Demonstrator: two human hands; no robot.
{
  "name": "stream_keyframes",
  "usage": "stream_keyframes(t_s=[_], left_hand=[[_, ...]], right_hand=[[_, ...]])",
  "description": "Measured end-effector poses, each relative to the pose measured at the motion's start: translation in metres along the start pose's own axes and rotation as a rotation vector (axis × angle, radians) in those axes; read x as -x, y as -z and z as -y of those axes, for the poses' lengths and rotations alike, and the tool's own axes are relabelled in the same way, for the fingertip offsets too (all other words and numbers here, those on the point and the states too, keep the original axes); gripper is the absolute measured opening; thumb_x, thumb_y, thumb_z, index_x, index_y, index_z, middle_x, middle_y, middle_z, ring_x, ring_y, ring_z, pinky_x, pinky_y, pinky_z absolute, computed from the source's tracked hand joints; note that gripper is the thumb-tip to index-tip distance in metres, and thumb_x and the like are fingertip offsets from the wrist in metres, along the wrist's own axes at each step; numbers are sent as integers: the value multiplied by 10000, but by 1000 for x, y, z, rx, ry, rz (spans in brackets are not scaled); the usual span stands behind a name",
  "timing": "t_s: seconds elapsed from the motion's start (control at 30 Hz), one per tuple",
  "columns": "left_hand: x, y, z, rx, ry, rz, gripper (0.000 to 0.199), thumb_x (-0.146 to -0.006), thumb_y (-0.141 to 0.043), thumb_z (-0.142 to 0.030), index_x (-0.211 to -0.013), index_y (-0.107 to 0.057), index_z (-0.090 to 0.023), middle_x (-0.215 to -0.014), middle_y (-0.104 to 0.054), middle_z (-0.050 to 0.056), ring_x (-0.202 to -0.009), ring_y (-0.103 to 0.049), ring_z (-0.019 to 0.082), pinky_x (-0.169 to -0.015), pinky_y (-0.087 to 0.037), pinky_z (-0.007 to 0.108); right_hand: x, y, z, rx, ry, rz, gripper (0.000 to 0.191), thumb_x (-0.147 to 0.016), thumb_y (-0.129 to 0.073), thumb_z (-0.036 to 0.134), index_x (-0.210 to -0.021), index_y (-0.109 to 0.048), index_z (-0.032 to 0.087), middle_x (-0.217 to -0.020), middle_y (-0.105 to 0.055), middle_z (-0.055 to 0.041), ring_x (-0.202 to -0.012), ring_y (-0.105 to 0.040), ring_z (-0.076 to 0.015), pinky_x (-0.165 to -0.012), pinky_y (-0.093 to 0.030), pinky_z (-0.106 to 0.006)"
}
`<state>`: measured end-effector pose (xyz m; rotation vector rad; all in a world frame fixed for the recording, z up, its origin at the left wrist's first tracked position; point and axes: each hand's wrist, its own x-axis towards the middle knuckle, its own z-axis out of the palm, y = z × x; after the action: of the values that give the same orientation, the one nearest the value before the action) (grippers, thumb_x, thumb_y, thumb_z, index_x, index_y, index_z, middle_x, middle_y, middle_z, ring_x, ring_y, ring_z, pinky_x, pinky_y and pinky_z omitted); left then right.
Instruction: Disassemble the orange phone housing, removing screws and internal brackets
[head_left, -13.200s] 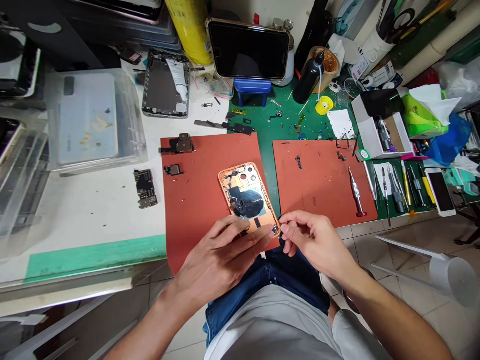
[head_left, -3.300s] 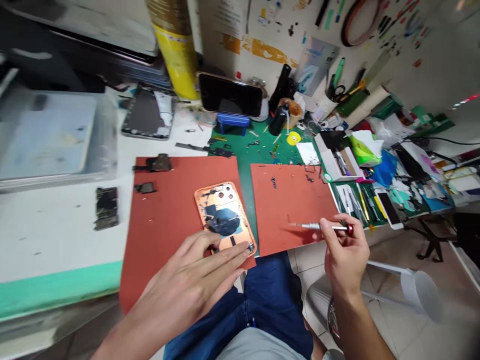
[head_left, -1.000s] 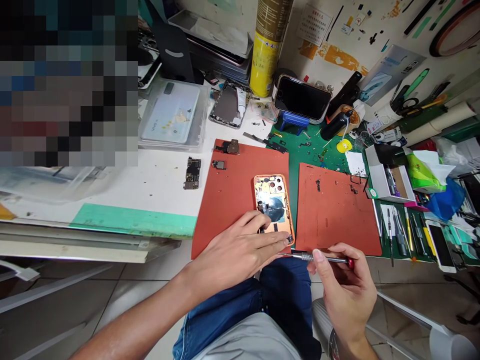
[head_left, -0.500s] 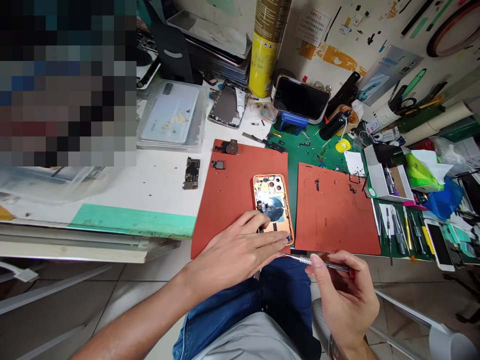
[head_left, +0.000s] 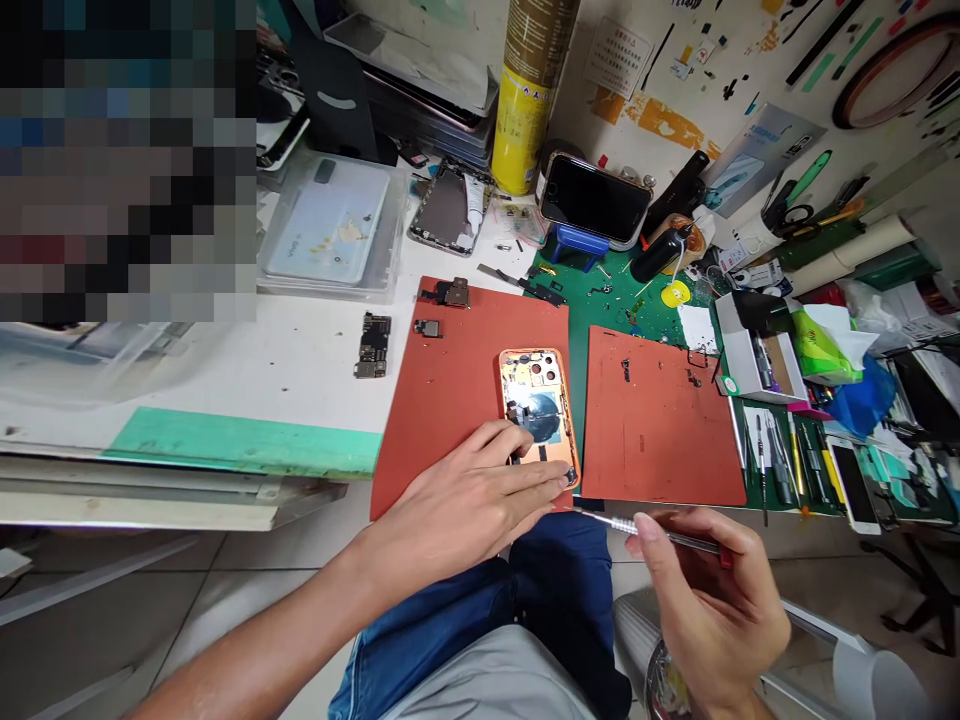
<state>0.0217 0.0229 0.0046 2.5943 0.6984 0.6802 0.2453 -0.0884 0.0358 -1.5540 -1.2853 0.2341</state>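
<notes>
Far left of the hands, on the white surface [head_left: 300,420], a bare logic board [head_left: 372,345] lies flat, with a clear plastic tray [head_left: 328,222] holding a pale phone back beyond it. Further up, ahead of the left hand, sits a stripped phone frame [head_left: 448,210]. The left red mat [head_left: 450,420] lies directly under the left hand, with a camera module [head_left: 448,292] and a small metal part [head_left: 427,328] on it, well ahead of that hand.

Left hand [head_left: 457,505]: fingers spread, lying across the lower part of an orange phone housing [head_left: 536,400] and pressing it flat on the mat. The housing is open with its inside facing up, camera holes toward the far end, and sits upright on the right edge of that mat.

Right hand [head_left: 712,600]: pinches a red-capped screwdriver [head_left: 660,533] between thumb and fingers, held low and nearly level. Its tip points left, just below the housing's near right corner; can't tell if it touches.

Ahead of the right hand is a second red mat [head_left: 660,420] with small screws and parts on it, and beyond that a green mat [head_left: 626,310]. Further right, a white box of tools [head_left: 754,365] sits by the mat's far corner.
</notes>
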Motion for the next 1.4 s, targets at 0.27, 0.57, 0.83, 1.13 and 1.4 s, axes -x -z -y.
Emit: stream_keyframes(t_s=[0.27, 0.57, 0.83, 1.13, 1.4], left_hand=[[2, -6, 3, -20, -11, -13, 357, -1103, -599, -245, -1448, -681, -203, -1221, -810, 45, -1062, -547, 244, -929, -444, 376], [2, -6, 5, -30, -42, 6, 341, -1097, -590, -217, -1419, -701, -226, -1192, -801, 44, -1051, -535, 250, -919, -437, 384], [4, -11, 6, 3, -35, -1, 309, -1109, -568, -214, -1386, -706, -213, -1227, -796, 30, -1079, -524, 256, -940, -419, 391], [4, -8, 5, -28, -37, 12, 308, -1116, -560, -223, -1394, -687, -184, -1225, -786, 32, -1066, -510, 260, -923, -415, 400], [5, -9, 5, -58, -39, 36, 322, -1111, -562, -202, -1411, -675, -185, -1272, -765, 16, -1084, -511, 260, -918, -441, 411]], right_hand=[[-38, 17, -6, 284, 334, 273, 392, -871, -874, 116, -1195, -713, 265, -906, -819, 8, -558, -710, -131, -542, -635, -268], [-49, 8, 0, 333, 441, 389, 308, -934, -803, 97, -1170, -661, 235, -820, -775, 26, -573, -700, -111, -597, -645, -240], [-55, 6, 4, 365, 460, 435, 259, -947, -785, 105, -1122, -659, 248, -799, -770, 34, -552, -683, -106, -589, -628, -229], [-71, 11, 9, 318, 548, 753, 302, -1018, -678, 123, -1285, -619, 251, -1002, -801, -25, -813, -763, -173, -726, -625, -307], [-83, -2, 14, 345, 672, 749, 144, -1021, -660, 101, -1134, -613, 177, -758, -638, 2, -617, -522, -145, -587, -436, -314]])
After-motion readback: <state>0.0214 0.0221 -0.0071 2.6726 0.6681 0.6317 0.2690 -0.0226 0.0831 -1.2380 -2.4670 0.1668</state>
